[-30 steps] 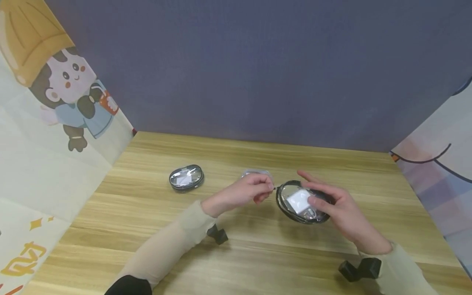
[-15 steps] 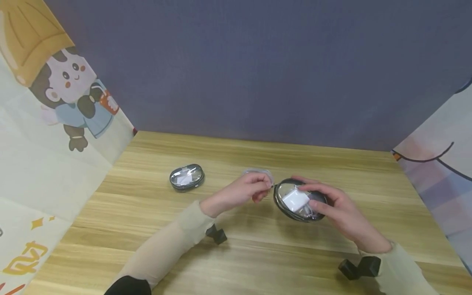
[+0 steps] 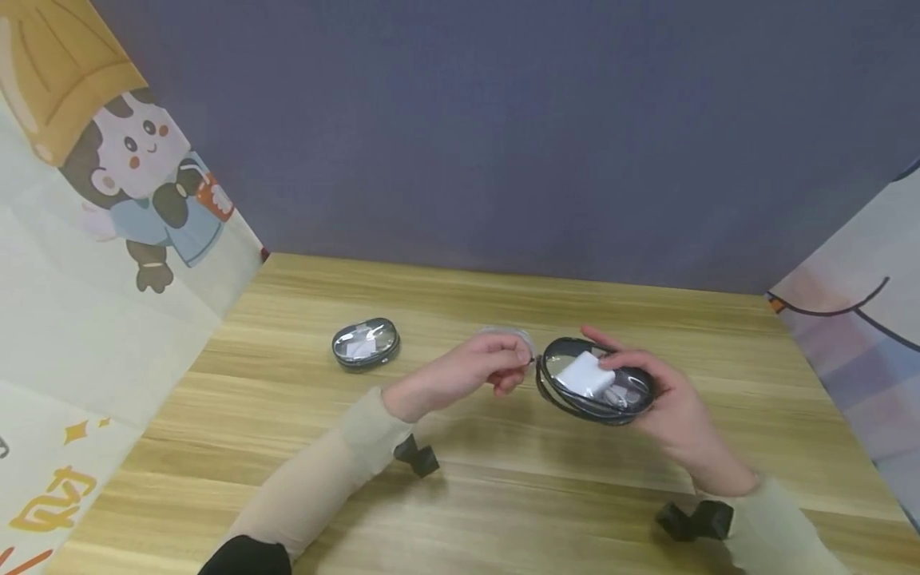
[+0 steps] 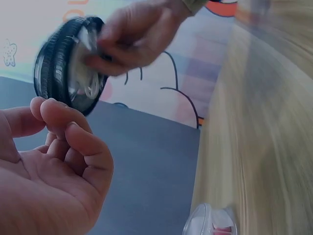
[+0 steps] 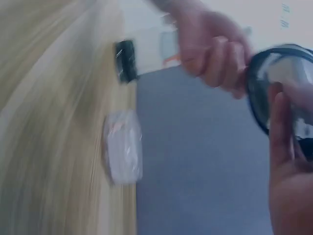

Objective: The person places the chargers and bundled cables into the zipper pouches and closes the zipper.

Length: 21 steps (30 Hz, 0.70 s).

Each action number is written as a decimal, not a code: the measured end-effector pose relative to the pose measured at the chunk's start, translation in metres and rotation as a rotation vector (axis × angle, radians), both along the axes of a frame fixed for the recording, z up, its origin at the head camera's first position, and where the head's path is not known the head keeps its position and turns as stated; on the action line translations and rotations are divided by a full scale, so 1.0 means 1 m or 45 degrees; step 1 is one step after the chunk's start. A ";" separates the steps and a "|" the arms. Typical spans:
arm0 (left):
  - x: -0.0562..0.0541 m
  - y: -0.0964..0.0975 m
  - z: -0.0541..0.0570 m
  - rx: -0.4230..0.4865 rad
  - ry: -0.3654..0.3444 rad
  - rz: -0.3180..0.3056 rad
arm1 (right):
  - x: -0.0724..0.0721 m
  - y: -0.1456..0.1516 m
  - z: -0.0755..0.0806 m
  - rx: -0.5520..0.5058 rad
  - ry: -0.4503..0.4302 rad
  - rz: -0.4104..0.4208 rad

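My right hand [image 3: 676, 407] grips a clear oval zip pouch [image 3: 557, 363] with black trim, held up over the table. Inside it lie a white charger-like block [image 3: 585, 374] and what looks like a coiled white cable [image 3: 620, 396]. At the pouch's left end, my left hand [image 3: 489, 363] pinches a small dark tab, probably the zip pull, between thumb and forefinger; the fingertips mostly hide it. In the left wrist view the pouch's ridged black side [image 4: 51, 63] stands just beyond the left fingertips.
A second, similar clear pouch [image 3: 365, 343] with something white inside sits on the wooden table [image 3: 503, 495] to the left. Behind my left hand is a clear plastic package [image 5: 122, 147], partly hidden in the head view. A dark blue-grey panel [image 3: 489, 144] rises at the back.
The pouch has risen slightly and tilted, after first shifting left and then back right. My right fingers have changed their hold on it. The left hand has stayed nearly in place, still pinching.
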State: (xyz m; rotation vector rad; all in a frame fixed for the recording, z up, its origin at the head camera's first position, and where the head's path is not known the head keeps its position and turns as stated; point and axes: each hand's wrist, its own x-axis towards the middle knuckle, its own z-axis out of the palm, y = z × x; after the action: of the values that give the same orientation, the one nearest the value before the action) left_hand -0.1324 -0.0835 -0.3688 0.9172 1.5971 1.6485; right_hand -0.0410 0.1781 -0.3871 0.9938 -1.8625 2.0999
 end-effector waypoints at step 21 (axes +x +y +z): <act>0.011 -0.001 0.008 0.019 0.016 -0.080 | -0.005 -0.038 0.022 0.230 1.267 -0.696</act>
State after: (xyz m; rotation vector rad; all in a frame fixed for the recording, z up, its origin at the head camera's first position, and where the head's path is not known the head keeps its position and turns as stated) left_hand -0.1217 -0.0841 -0.3608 0.9771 1.5506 1.6162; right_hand -0.0459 0.1404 -0.3653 1.0948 -1.5150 0.8619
